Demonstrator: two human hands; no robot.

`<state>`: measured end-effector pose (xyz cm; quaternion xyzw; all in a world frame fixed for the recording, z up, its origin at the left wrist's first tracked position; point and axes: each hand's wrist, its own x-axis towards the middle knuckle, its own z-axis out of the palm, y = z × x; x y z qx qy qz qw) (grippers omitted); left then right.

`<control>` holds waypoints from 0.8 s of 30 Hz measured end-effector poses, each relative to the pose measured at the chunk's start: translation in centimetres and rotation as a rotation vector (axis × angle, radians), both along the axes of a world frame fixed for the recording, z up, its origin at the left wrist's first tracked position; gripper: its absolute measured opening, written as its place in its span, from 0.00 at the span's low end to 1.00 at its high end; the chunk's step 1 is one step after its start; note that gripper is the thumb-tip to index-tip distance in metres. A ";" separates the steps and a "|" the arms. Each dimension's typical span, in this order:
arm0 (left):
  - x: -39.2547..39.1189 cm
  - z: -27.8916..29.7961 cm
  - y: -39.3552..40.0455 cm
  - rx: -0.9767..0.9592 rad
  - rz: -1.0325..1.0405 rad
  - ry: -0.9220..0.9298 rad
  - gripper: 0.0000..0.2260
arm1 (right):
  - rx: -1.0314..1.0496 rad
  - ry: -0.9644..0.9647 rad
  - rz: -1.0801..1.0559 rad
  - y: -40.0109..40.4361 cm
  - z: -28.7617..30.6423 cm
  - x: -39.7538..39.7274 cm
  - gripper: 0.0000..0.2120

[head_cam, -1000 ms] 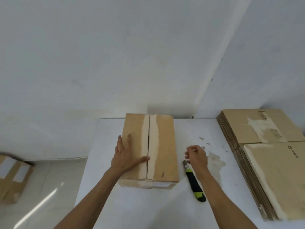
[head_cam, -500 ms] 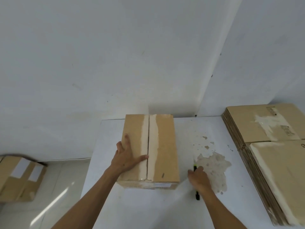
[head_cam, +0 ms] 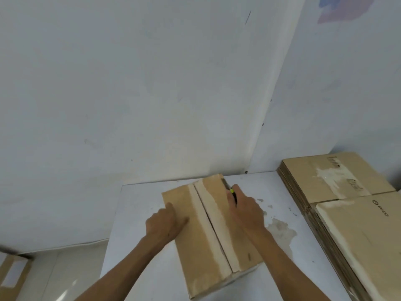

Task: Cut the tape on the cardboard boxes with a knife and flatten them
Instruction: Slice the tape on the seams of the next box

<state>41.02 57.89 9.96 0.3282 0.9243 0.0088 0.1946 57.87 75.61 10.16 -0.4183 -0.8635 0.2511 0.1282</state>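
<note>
A closed cardboard box (head_cam: 208,242) lies on the white table (head_cam: 138,246), turned at a slant, with a pale strip along its top seam. My left hand (head_cam: 165,222) rests on the box's left top flap, its fingers bent against the cardboard. My right hand (head_cam: 245,209) grips the black and yellow-green knife (head_cam: 231,191) at the box's far right edge. The blade end points toward the far right corner of the box; most of the handle is hidden inside my fist.
A stack of flattened cardboard boxes (head_cam: 347,209) fills the table's right side. A stained patch (head_cam: 280,231) marks the table by the box. Another taped box (head_cam: 10,276) sits on the floor at lower left. White walls stand close behind the table.
My right hand picked the knife up off the table and brought it to the box's far right edge. The box has turned at a slant. My left hand's fingers have curled.
</note>
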 end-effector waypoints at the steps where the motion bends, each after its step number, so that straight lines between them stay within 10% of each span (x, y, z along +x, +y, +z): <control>1: -1.1 0.2 0.8 0.055 -0.003 0.028 0.37 | -0.041 -0.032 0.041 -0.4 0.0 -0.6 0.13; 24: -3.3 -4.7 2.6 0.145 -0.167 -0.109 0.29 | 0.135 -0.485 0.220 -2.1 -0.6 -9.3 0.23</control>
